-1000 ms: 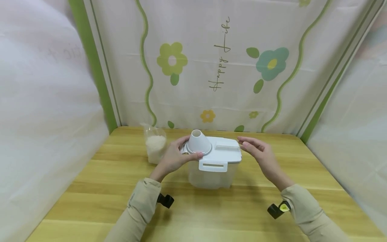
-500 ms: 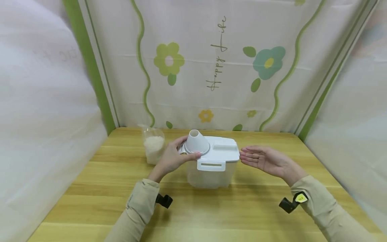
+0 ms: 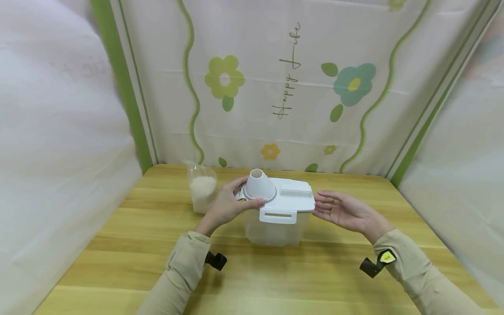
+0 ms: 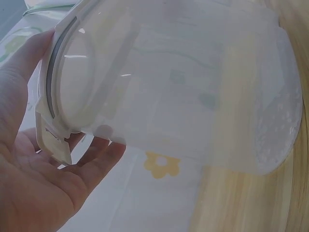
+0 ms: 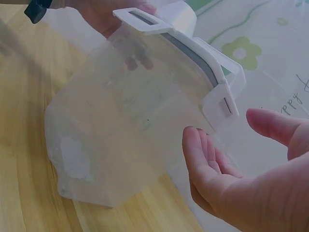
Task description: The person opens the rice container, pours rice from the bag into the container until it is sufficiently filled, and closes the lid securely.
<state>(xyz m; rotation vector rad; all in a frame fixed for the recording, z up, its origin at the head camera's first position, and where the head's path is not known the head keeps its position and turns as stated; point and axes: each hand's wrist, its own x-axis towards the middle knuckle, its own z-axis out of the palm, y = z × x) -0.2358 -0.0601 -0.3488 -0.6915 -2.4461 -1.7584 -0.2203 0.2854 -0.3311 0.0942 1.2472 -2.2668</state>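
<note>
A translucent storage container [image 3: 275,229] stands upright on the wooden table, with a white lid [image 3: 293,201] on top. Side clips hang from the lid, and a white cone-shaped cup [image 3: 260,186] sits over its left part. My left hand [image 3: 230,203] grips the container's left end, thumb on the lid's front edge and fingers around the far side; the left wrist view has the fingertips against the clear wall [image 4: 169,87]. At the opposite end, my right hand [image 3: 350,213] has its fingers loosely extended beside the wall, just below the right clip [image 5: 221,107]. Whether the fingertips touch is unclear.
Behind my left hand, a clear plastic bag of white grains [image 3: 202,192] stands on the table [image 3: 267,284]. A flower-printed curtain [image 3: 244,122] closes off the back, and pale sheets [image 3: 67,144] hang along both sides.
From the lid's right corner, my right hand has moved down to the container's right side and turned its palm more toward the view. The left hand keeps its hold; the container stays put.
</note>
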